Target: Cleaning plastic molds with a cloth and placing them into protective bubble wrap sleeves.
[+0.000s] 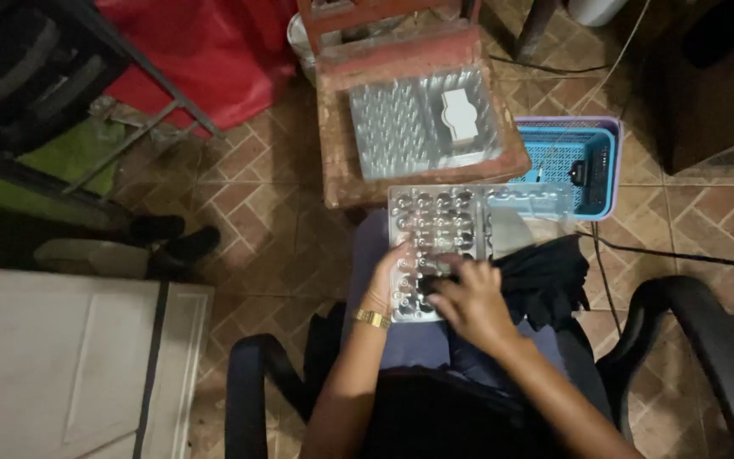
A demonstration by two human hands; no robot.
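Seated in a black office chair (690, 340), with a clear plastic cavity tray (439, 229) laid flat across the lap, presumably so both hands can work on it without holding it up. Left hand (386, 285), gold bracelet (371, 319) at the wrist, resting against the tray's near left edge, fingers loosely curled, seemingly steadying it; grip partly open, clamped on nothing visible. Right hand (469, 302) spread over the tray's near cells, fingertips down among small dark pieces too blurred to tell apart; cannot tell whether anything is pinched. Black cloth (541, 276) bunched just right of that hand on the lap. Farther off, a second clear tray (418, 123) with a white piece (460, 115) on it on a wooden stool (337, 170), within easy reach. Right of the stool, a blue basket (575, 161) on the tiled floor (256, 212).
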